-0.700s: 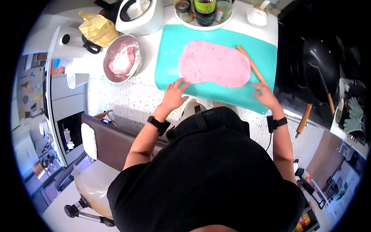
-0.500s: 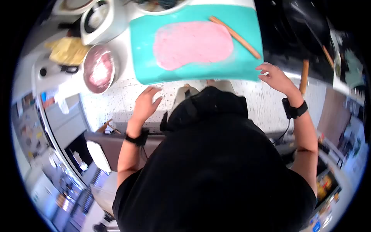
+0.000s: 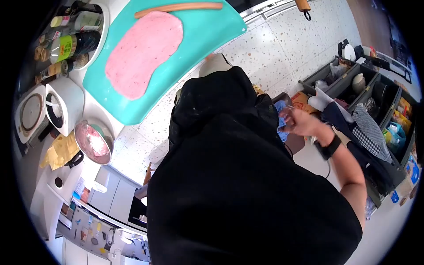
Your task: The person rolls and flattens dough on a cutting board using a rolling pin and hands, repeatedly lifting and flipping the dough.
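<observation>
A pink sheet of dough (image 3: pixel 145 54) lies flat on a teal mat (image 3: pixel 201 39), at the upper left of the view. Along the mat's far edge rests a wooden rolling pin (image 3: pixel 179 8), just beyond the dough. My right hand (image 3: pixel 302 122) is at the right, away from the mat, beside a blue cloth or bag (image 3: pixel 280 115). Its fingers are bent and blurred, so whether they grip anything does not show. My left hand is out of view.
A metal bowl (image 3: pixel 94 142) of pink mixture stands left, near a white appliance (image 3: pixel 65 105) and a yellow bag (image 3: pixel 60 150). Bottles stand on a round white tray (image 3: pixel 105 26). Dark open drawers or bins (image 3: pixel 363 88) hold packages at right, with clothes draped in front.
The view has turned, so the mat now sits at upper left. My right hand has moved from beside the mat to the blue item. My left hand has left the view.
</observation>
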{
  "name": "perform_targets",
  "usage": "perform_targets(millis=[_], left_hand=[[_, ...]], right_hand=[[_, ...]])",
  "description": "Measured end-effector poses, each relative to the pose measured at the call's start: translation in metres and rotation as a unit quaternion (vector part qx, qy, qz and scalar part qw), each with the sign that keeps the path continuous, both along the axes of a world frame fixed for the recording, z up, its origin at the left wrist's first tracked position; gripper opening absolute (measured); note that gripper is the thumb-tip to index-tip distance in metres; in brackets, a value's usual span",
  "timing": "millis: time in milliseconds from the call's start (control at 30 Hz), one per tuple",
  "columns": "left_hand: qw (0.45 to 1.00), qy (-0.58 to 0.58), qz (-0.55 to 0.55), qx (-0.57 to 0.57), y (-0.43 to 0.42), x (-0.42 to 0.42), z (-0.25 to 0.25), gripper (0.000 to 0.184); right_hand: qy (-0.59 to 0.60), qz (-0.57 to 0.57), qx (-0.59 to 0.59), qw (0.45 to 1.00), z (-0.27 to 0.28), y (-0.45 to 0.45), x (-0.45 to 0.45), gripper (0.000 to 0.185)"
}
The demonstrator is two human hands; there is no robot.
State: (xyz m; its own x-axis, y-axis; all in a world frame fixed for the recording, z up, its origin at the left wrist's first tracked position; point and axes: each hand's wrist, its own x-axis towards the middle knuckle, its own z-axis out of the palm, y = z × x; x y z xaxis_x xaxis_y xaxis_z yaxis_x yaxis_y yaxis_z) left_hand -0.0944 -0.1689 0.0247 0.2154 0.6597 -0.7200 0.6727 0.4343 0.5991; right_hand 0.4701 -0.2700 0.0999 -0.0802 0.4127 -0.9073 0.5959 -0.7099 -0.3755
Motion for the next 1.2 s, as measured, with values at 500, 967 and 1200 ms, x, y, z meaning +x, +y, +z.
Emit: perform_targets(millis=[500,967,1200], left_hand=[[0.96,0.048,-0.25,0.113,0.075,0.094,0.085,0.016],[0.986,0.017,-0.123,0.107,-0.032,0.024,0.043,0.009],[0.995,0.019,-0.091,0.046,-0.027,0.018,0.046,0.008]], right_hand=[[-0.101,0.116,0.325,0.933,0.022,0.068,-0.055,0.013],[-0.01,0.331,0.441,0.834,0.04,0.192,-0.091,0.01],[0.053,0.442,0.347,0.825,0.051,0.245,-0.111,0.012]])
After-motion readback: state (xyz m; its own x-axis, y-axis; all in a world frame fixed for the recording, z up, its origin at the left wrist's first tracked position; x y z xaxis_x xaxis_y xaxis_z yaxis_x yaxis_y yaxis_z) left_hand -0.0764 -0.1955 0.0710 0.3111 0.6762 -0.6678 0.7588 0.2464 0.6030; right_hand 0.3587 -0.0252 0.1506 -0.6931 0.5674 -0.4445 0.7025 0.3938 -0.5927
